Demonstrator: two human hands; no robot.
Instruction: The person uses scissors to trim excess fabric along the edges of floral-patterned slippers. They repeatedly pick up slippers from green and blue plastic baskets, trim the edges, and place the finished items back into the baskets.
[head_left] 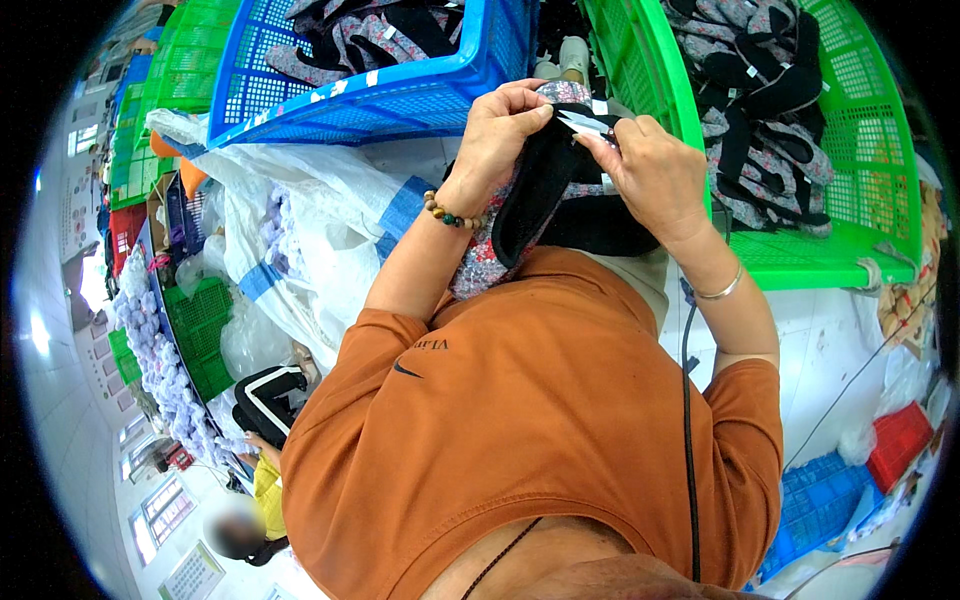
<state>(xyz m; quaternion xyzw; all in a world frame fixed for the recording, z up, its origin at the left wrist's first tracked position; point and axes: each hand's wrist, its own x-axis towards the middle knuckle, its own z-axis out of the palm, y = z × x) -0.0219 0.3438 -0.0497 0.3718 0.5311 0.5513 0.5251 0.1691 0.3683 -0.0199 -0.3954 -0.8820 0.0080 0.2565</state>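
Gripping a black slipper [535, 190], left hand [497, 135] fingers clamped, right hand [655, 170] pinching its white tag [583, 123]

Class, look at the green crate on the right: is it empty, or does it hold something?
Not empty. The green crate holds a pile of dark and floral slippers heaped against its mesh wall.

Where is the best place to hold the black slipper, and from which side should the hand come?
Probably at its upper end, from the left: the black slipper hangs upright with its sole edge facing the left hand, which pinches it there. The right hand holds a small white tool at the top, so that side is taken.
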